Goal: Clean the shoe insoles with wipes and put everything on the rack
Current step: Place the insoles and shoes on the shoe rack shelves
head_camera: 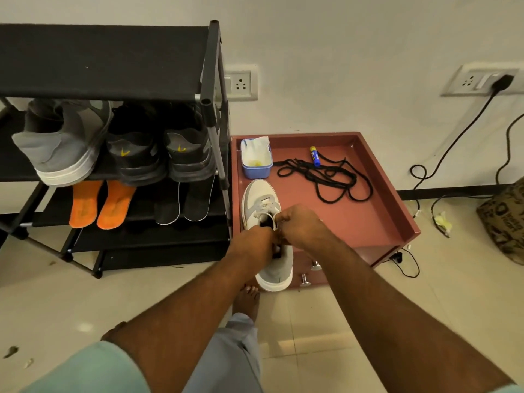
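A grey and white sneaker lies on the red low table, its heel hanging over the front edge. My left hand and my right hand meet over the shoe's opening, fingers curled at its tongue and collar. What the fingers hold inside the opening is hidden. A blue tub of wipes stands at the table's back left. The black shoe rack to the left holds a grey shoe, two dark shoes, orange insoles and dark insoles.
Black laces and a blue glue stick lie on the table. Cables run along the floor at right, beside a patterned bag. My bare foot stands below the table's front edge.
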The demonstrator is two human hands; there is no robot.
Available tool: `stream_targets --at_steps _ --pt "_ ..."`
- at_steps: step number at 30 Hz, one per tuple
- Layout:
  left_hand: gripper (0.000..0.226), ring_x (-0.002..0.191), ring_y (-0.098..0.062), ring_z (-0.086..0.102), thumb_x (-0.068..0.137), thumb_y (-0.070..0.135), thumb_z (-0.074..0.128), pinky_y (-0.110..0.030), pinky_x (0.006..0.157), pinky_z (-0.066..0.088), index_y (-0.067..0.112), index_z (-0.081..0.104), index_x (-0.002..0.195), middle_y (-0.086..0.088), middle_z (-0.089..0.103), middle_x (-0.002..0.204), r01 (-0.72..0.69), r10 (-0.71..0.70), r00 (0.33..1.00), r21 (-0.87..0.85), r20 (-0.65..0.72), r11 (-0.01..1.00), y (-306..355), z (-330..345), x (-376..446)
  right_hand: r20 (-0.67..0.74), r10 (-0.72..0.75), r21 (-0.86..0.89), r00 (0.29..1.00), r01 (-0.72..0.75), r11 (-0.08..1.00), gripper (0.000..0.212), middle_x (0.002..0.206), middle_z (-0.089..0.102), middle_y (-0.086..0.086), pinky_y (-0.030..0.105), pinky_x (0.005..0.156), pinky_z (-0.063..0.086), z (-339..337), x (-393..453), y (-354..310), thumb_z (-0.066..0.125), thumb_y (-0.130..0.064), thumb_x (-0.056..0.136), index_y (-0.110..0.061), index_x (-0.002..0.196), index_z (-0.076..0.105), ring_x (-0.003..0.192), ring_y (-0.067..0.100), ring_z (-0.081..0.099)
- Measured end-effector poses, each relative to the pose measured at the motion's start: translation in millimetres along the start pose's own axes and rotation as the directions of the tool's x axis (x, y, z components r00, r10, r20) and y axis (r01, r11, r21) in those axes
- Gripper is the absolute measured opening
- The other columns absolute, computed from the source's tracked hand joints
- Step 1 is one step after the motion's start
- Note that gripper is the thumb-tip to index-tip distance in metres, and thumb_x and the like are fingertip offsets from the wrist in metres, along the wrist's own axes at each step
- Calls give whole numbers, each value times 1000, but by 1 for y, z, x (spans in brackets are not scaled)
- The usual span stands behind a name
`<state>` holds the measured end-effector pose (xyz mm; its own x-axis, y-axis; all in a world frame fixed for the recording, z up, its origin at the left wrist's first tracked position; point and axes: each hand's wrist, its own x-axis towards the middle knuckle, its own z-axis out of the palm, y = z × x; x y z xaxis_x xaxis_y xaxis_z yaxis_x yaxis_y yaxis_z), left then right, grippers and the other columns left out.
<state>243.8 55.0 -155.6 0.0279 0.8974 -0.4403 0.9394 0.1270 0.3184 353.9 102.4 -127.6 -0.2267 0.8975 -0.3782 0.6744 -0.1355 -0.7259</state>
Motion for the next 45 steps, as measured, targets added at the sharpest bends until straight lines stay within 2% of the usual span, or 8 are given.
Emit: stream_targets --at_steps 6,12,19,24,29,35,40,45 --pt "38 118 -28 57 103 30 47 -41 97 49 15 51 137 -5 58 133 -121 52 964 256 260 959 6 -17 13 -257 -38 65 966 56 996 22 80 67 1 26 67 50 -5 -4 24 59 3 76 -15 82 70 76 18 62" --pt "38 112 -29 62 95 34 61 -43 94 51 14 59 128 -9 63 123 -27 22 1000 414 17 910 20 -24 2 -127 25 74 992 -16 997 46 118 62 7 35 90 50 17 1 40 63 -33 88 -16 130 54 104 23 60" --pt "26 106 -25 64 102 29 51 -40 98 52 19 65 121 -5 66 117 -97 127 981 198 -150 975 -8 -12 -16 -176 4 37 984 2 999 15 76 64 11 24 56 39 33 7 32 52 -8 86 -5 85 67 72 26 58" --pt "24 95 -21 60 97 23 60 -36 81 57 16 61 120 -6 59 110 -288 267 845 27 -464 957 -14 -6 -43 -229 17 17 973 -13 1000 16 70 66 8 30 56 49 27 -17 21 53 -7 80 -8 77 68 65 25 61" --pt "56 88 -27 67 95 26 61 -44 79 58 32 26 137 -4 64 110 -283 296 921 87 -254 955 -3 -40 -82 -231 -47 3 972 49 999 17 69 67 8 25 52 46 17 -66 -4 54 -11 83 -8 76 69 65 23 63" --pt "77 77 -23 62 92 11 54 -40 75 55 40 17 153 -1 62 92 -236 225 921 5 -319 972 -14 -89 -173 -273 -128 -48 954 119 992 13 71 66 11 25 52 38 18 -137 -57 56 -12 79 -8 75 68 68 30 61" --pt "55 80 -19 63 79 19 78 -41 76 54 31 53 127 5 64 83 -294 64 771 -264 -633 919 -49 -83 -244 -263 -194 -67 945 182 981 9 64 56 9 25 53 31 43 -192 -102 57 -8 76 -4 72 64 64 29 52" --pt "72 102 -17 55 73 21 82 -35 85 50 27 42 133 1 53 117 -221 -330 611 -555 -720 802 -87 -70 -287 -183 -302 -59 936 296 953 14 68 62 6 26 53 36 86 -225 -139 56 -12 78 -8 74 68 68 25 58"
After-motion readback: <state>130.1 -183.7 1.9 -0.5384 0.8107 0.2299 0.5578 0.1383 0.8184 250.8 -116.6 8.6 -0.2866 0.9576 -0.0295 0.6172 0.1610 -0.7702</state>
